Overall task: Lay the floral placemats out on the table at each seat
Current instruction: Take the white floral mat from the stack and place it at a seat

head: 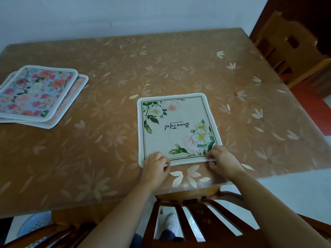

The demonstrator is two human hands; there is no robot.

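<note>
A: Where is the mat that is being laid?
B: A cream square placemat (176, 129) with a white fabric border, white flowers, green leaves and the script word "Beautiful" lies flat on the table (161, 68), which has a glossy tan cover printed with pale petals. The mat sits close to the table's near edge, somewhat right of its middle. The word reads upside down from here.
A: And the hands?
B: Both are on the mat's near edge. The left hand (155, 162) pinches the border by the near-left corner, fingers curled on top and thumb at the rim. The right hand (221, 159) pinches it the same way by the near-right corner and hides that corner.
A: Any other mats?
B: A stack of placemats (35, 92) sits at the table's left edge, well apart from the cream one. The top one is pale blue with pink and orange roses and a white border, and an orange-toned one pokes out beneath it. How many lie underneath is hard to tell, and the frame cuts off the stack's left side.
A: What stands around the table?
B: A dark wooden chair with a slatted back (202, 222) stands at the near edge, between the forearms. A white shoe (171, 222) shows through its slats. A light wooden chair (279, 33) stands past the far-right corner, blurred and partly cut off
</note>
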